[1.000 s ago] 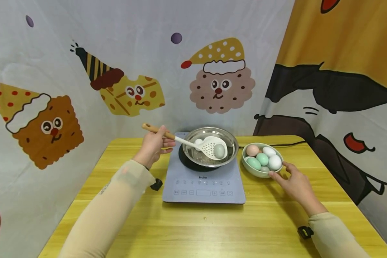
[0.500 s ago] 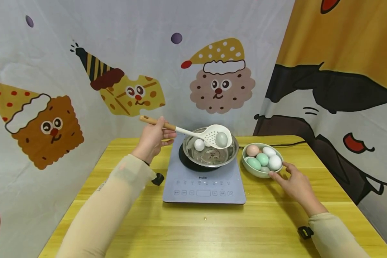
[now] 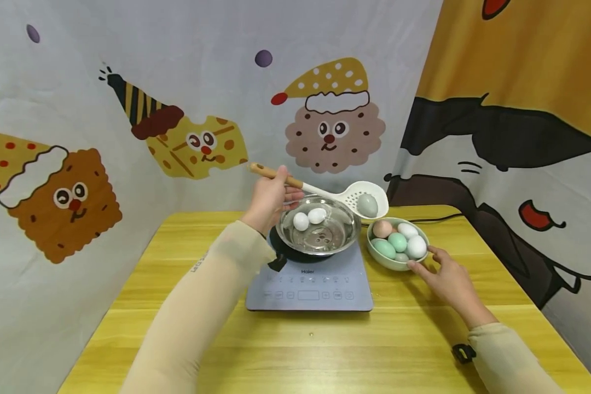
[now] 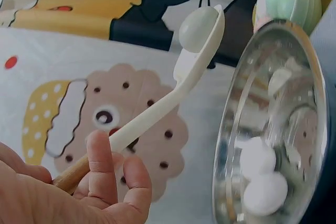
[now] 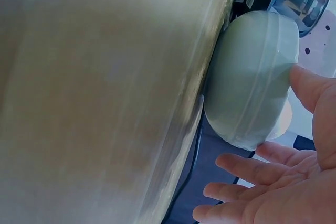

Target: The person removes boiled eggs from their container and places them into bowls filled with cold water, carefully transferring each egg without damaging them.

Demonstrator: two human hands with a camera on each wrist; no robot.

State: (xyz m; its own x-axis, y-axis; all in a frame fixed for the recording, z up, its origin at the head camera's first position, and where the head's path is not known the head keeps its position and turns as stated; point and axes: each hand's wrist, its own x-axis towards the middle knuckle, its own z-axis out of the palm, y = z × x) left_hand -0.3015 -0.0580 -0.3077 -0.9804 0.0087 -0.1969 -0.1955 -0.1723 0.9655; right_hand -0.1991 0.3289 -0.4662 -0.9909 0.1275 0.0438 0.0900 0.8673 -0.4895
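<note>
My left hand grips the wooden handle of a white slotted spoon. A grey-green egg lies in the spoon's bowl, raised between the steel pan and the egg bowl. In the left wrist view the same egg rests against the spoon's head. Two white eggs sit in the water of the steel pan. My right hand touches the rim of a pale green bowl, thumb and index finger apart on it, the other fingers extended. White, green and brownish eggs fill that bowl.
Under the pan is a grey induction cooker with a control panel. A black cord runs along the back of the wooden table. A printed cartoon curtain hangs behind the table.
The left hand has lifted the spoon with the grey-green egg out of the pan and moved it right, to the pan's right edge near the bowl. The right hand stays at the bowl.
</note>
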